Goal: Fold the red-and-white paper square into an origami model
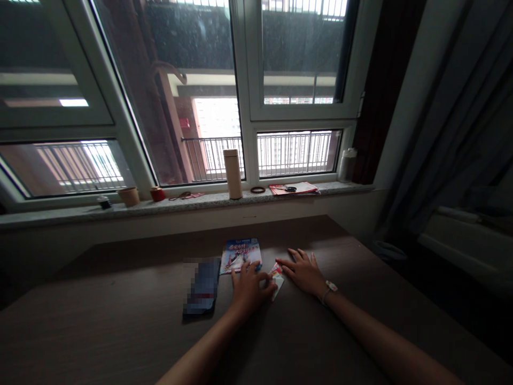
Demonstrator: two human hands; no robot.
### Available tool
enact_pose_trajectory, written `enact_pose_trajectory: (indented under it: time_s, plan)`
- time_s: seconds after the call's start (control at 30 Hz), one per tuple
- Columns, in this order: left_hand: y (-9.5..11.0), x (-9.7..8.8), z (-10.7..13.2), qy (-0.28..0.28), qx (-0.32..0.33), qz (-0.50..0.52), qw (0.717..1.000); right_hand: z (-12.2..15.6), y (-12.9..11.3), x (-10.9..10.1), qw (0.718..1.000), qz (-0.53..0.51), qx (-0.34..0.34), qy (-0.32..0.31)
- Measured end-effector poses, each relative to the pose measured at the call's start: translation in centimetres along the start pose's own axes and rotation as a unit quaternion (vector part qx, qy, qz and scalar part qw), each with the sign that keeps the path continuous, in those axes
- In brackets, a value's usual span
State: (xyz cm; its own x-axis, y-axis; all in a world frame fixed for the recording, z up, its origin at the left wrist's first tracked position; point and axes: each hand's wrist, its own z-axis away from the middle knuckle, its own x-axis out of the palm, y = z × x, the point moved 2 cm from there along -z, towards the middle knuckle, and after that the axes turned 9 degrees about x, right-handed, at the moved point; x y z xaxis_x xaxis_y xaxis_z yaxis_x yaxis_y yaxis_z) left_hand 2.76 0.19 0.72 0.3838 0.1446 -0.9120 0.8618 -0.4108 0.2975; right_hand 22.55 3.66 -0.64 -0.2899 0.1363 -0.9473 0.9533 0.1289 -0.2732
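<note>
A small piece of folded paper (278,289), white-green with a red and pink printed part, lies on the table between my hands. My left hand (249,290) grips its left side with thumb and index finger, the other fingers bent and apart. My right hand (305,272) rests palm down with fingers spread, its index fingertip at the paper's upper edge. Just beyond my left hand is a blue printed booklet (244,248), partly covered by my fingers. Left of that hand lies a dark, phone-like flat object (204,286), partly pixelated.
The brown table (120,289) reaches to the wall below the windowsill (200,202). On the sill stand a beige flask (233,174), a paper cup (129,197), a red spool-like item (157,193), a bracelet (257,190), scissors (290,189) on red-and-white papers (306,187) and a clear bottle (347,166).
</note>
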Motion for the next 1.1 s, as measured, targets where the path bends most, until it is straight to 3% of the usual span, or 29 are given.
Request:
enact_pose_trajectory:
  time_s: [0.33,0.83,1.1]
  plan:
    - [-0.2,0.0,-0.1,-0.009,-0.001,0.0,1.0,0.8,0.4,-1.2,0.989,-0.082,-0.104,-0.068]
    - [0.3,-0.5,0.0,-0.026,-0.002,-0.015,1.0,0.1,-0.1,-0.8,0.999,0.002,0.008,-0.035]
    - [0.2,-0.3,-0.1,-0.021,-0.009,-0.012,1.0,0.3,0.0,-0.6,1.0,0.002,-0.012,-0.017]
